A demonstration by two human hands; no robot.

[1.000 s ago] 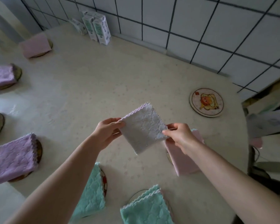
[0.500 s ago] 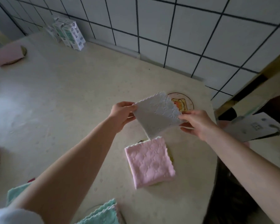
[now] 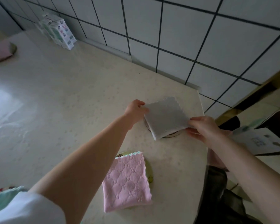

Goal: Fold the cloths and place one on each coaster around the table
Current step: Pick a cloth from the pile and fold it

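Two grips, left hand (image 3: 135,111) and right hand (image 3: 202,128), pinch opposite corners of the grey cloth (image 3: 166,117) over its coaster (image 3: 171,135), right of centre; light, floppy, I'd guess.

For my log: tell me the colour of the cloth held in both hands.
The cloth is pale grey; clearest in the head view.
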